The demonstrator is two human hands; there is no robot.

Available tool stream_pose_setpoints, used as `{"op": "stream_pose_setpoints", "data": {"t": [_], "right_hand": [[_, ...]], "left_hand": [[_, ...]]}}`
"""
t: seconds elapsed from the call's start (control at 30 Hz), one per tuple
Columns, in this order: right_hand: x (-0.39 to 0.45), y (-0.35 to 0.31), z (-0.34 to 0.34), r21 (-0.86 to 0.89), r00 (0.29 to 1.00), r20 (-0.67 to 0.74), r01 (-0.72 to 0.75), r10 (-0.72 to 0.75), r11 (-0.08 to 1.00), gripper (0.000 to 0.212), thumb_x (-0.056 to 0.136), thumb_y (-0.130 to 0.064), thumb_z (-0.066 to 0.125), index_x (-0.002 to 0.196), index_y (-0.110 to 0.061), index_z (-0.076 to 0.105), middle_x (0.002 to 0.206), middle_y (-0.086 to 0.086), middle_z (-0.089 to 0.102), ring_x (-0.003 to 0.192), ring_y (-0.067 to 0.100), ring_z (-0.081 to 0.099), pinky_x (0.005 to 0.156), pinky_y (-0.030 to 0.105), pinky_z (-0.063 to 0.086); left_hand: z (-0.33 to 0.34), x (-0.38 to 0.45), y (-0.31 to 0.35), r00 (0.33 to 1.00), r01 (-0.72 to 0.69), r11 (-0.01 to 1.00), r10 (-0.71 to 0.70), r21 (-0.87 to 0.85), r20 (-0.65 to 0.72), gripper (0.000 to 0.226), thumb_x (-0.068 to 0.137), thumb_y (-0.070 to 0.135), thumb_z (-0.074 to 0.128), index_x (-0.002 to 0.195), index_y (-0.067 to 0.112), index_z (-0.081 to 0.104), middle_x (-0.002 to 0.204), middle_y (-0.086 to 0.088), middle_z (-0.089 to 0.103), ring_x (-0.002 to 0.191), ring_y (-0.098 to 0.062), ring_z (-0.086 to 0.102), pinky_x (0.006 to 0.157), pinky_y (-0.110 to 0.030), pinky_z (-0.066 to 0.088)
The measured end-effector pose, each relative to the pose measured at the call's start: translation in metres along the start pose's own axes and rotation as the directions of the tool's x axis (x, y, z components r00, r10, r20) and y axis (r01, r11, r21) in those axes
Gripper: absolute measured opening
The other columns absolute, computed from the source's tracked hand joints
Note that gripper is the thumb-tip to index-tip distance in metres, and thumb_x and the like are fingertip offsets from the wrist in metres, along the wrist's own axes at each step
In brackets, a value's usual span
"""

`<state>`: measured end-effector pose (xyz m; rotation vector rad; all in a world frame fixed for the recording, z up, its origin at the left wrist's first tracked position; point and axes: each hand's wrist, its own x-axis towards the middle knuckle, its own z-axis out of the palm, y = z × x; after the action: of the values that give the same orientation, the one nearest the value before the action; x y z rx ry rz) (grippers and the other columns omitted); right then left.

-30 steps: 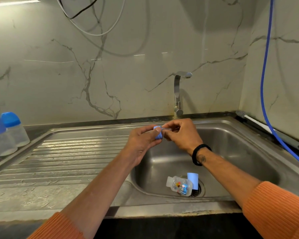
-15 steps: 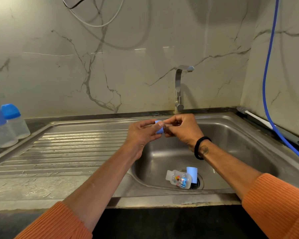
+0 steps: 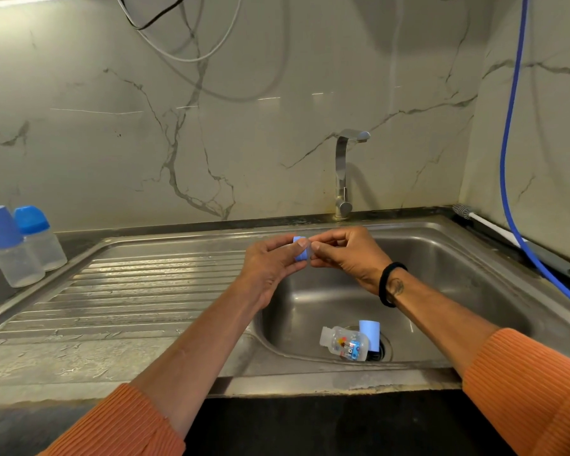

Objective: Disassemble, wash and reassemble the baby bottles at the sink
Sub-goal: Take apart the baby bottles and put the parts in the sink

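Low in the frame, the bottle body [image 3: 343, 347] lies on its side in the sink [image 3: 474, 291] beside a blue cap [image 3: 370, 330], below both hands. At centre, the left hand [image 3: 270, 264] pinches the blue ring [image 3: 300, 249]; the right hand [image 3: 349, 258] pinches what seems the clear teat at the ring's right side, though that is hard to see. Far left stand two capped bottles [image 3: 20, 248].

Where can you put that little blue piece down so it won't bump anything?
The ribbed steel draining board is bare between the two capped clear bottles at its far left and the sink basin. The basin's right half also looks free. It is crowded at the drain, where the printed clear bottle and pale blue cap lie.
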<state>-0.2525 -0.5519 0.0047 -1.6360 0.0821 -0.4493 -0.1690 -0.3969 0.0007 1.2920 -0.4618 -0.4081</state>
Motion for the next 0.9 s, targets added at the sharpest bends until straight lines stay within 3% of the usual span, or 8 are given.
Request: {"op": "stream_pose_setpoints", "data": {"t": [0.17, 0.33, 0.43, 0.57, 0.63, 0.73, 0.83, 0.9], "right_hand": [[0.000, -0.001, -0.001, -0.086, 0.997, -0.073, 0.023, -0.029, 0.996, 0.005, 0.091, -0.006, 0.077, 0.093, -0.010, 0.078, 0.087, 0.011, 0.079, 0.078, 0.023, 0.078, 0.069, 0.024, 0.062], [0.004, 0.002, 0.006, -0.352, 0.971, -0.188, 0.074, -0.148, 0.933, 0.005, 0.090, -0.014, 0.081, 0.088, -0.009, 0.079, 0.074, 0.005, 0.077, 0.063, 0.016, 0.075, 0.062, 0.023, 0.061], [0.003, 0.002, 0.012, -0.558, 0.926, -0.195, 0.165, -0.323, 0.813, 0.007, 0.091, -0.012, 0.078, 0.084, -0.009, 0.080, 0.071, 0.001, 0.074, 0.059, 0.011, 0.070, 0.059, 0.019, 0.057], [0.001, -0.001, 0.017, -0.763, 0.872, -0.058, 0.276, -0.487, 0.585, 0.011, 0.091, -0.013, 0.073, 0.085, -0.007, 0.080, 0.077, 0.003, 0.069, 0.070, 0.013, 0.062, 0.066, 0.027, 0.054], [0.001, -0.002, 0.014, -0.706, 0.890, -0.070, 0.276, -0.451, 0.653, 0.007, 0.091, -0.011, 0.074, 0.087, -0.008, 0.080, 0.077, 0.003, 0.071, 0.070, 0.014, 0.066, 0.067, 0.025, 0.056], [0.000, -0.003, 0.005, -0.396, 0.959, -0.135, 0.179, -0.250, 0.900, 0.003, 0.089, -0.008, 0.078, 0.092, -0.009, 0.079, 0.080, 0.005, 0.076, 0.069, 0.013, 0.075, 0.067, 0.022, 0.061], [-0.001, -0.005, 0.002, -0.120, 0.978, -0.181, 0.080, -0.101, 0.990, 0.007, 0.088, -0.004, 0.079, 0.095, -0.002, 0.078, 0.088, 0.012, 0.078, 0.072, 0.018, 0.077, 0.067, 0.023, 0.062], [-0.002, -0.006, 0.002, 0.119, 0.983, -0.178, -0.025, 0.046, 0.993, 0.012, 0.087, 0.001, 0.078, 0.098, 0.003, 0.076, 0.092, 0.016, 0.077, 0.071, 0.018, 0.075, 0.066, 0.022, 0.061]], "left_hand": [[0.001, -0.002, 0.001, 0.999, -0.001, 1.000, 0.000, 0.028, 0.032, 0.039, 0.088, 0.013, 0.078, 0.124, 0.001, 0.069, 0.116, -0.018, 0.074, 0.107, -0.027, 0.074, 0.091, -0.036, 0.062], [0.005, -0.005, 0.001, 1.000, -0.006, 0.999, 0.005, 0.047, 0.028, 0.037, 0.091, 0.011, 0.075, 0.125, -0.002, 0.068, 0.117, -0.022, 0.073, 0.110, -0.032, 0.072, 0.097, -0.042, 0.059], [0.009, -0.005, 0.002, 1.000, -0.012, 0.999, 0.011, 0.041, 0.008, 0.037, 0.092, 0.010, 0.074, 0.125, -0.004, 0.068, 0.116, -0.025, 0.072, 0.112, -0.035, 0.071, 0.100, -0.045, 0.057], [0.009, -0.006, 0.008, 1.000, 0.014, 1.000, -0.013, 0.016, -0.023, 0.037, 0.089, 0.013, 0.077, 0.122, -0.004, 0.069, 0.115, -0.023, 0.073, 0.108, -0.033, 0.073, 0.094, -0.041, 0.060], [0.005, -0.005, 0.011, 1.000, 0.031, 0.999, -0.031, -0.016, -0.007, 0.038, 0.088, 0.014, 0.078, 0.121, -0.003, 0.070, 0.114, -0.021, 0.074, 0.106, -0.030, 0.074, 0.091, -0.037, 0.062], [0.003, -0.005, 0.011, 0.998, 0.035, 0.999, -0.035, -0.015, 0.043, 0.037, 0.089, 0.017, 0.077, 0.121, -0.001, 0.071, 0.113, -0.019, 0.075, 0.106, -0.028, 0.074, 0.089, -0.033, 0.062], [0.004, -0.002, 0.010, 0.995, 0.032, 0.999, -0.028, -0.041, 0.094, 0.037, 0.091, 0.017, 0.075, 0.122, -0.001, 0.070, 0.115, -0.018, 0.075, 0.110, -0.028, 0.073, 0.088, -0.030, 0.061], [0.002, -0.001, 0.009, 0.991, 0.038, 0.998, -0.032, -0.049, 0.131, 0.037, 0.092, 0.017, 0.074, 0.123, -0.002, 0.070, 0.116, -0.019, 0.075, 0.111, -0.027, 0.073, 0.086, -0.028, 0.061]]}}
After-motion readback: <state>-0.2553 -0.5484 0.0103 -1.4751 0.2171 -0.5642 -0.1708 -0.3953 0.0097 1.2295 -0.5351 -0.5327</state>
